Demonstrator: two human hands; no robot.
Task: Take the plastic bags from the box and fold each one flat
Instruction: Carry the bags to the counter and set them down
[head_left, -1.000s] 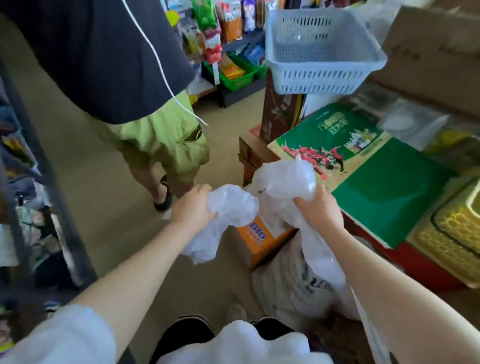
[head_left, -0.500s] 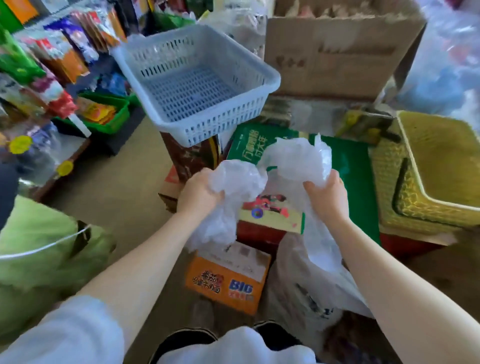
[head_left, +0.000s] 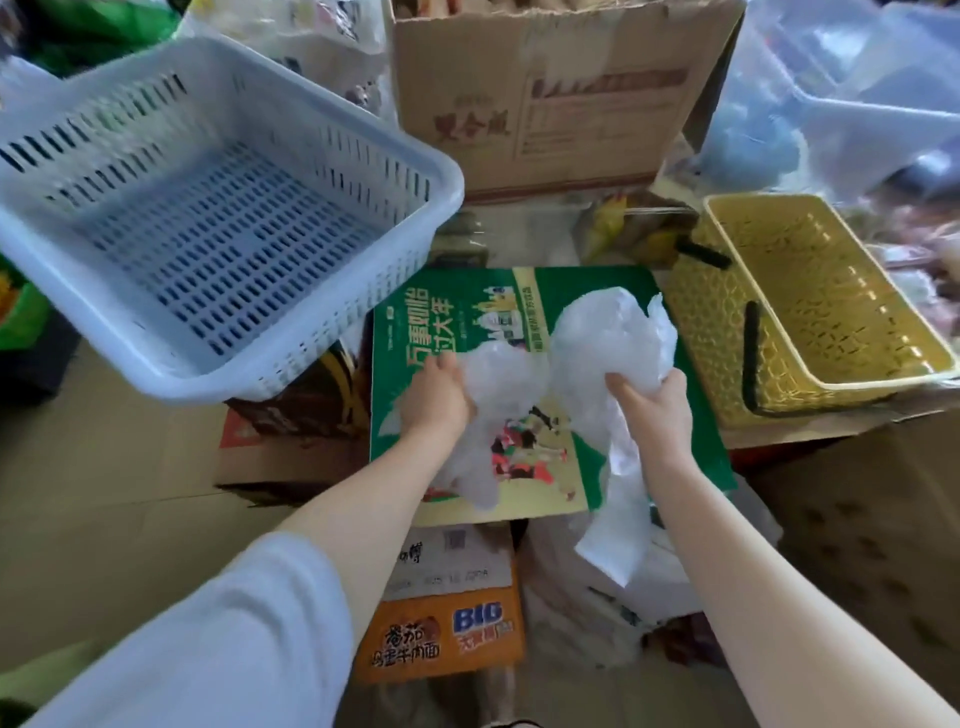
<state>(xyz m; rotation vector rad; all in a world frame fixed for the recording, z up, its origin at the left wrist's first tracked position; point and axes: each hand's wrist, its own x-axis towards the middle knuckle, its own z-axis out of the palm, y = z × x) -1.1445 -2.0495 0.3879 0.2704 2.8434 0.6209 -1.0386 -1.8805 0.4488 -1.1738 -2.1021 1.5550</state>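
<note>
Pale blue slotted basket (head_left: 208, 218) sits up and left of the green printed carton (head_left: 447, 332), yellow woven basket (head_left: 810, 301) to its right, brown cardboard box (head_left: 545, 93) behind it, orange noodle box (head_left: 441, 639) below its near edge. Both bare forearms reach forward over the green carton, wrists level. Left hand (head_left: 436, 400) curls round a bunch of crumpled white plastic bag (head_left: 587, 353); right hand (head_left: 657, 410) grips its other bunch, tail hanging past the carton's near edge.
</note>
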